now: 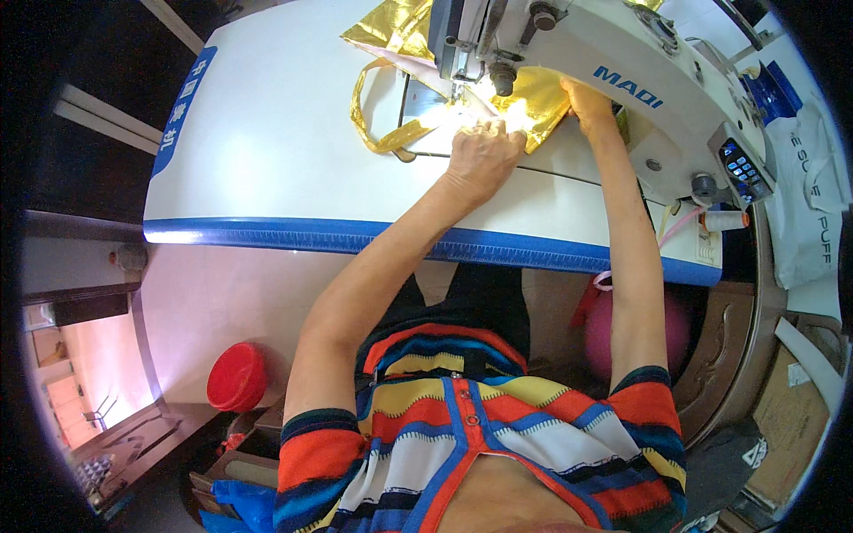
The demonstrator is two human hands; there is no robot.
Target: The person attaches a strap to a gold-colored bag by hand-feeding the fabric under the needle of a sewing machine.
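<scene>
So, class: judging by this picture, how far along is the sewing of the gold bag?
Done: a gold strap loop is already attached. In hand: the left hand presses the gold bag flat under the sewing machine; the right hand steadies it behind. Left: the seam at the needle; its remaining length is hidden.

Fingertips of left hand (482,153) lost in bright glare at upper centre, so grip on shiny gold foil fabric (538,99) not readable. Right hand (588,96) half tucked under arm of white sewing machine (622,67); fingers out of sight. Needle area washed out by lamp light. Top of machine and far part of gold fabric cut off by upper edge. Small control panel with blue screen (745,169) at right too small to read. Pink round object (635,329) under table mostly covered by right forearm.
</scene>
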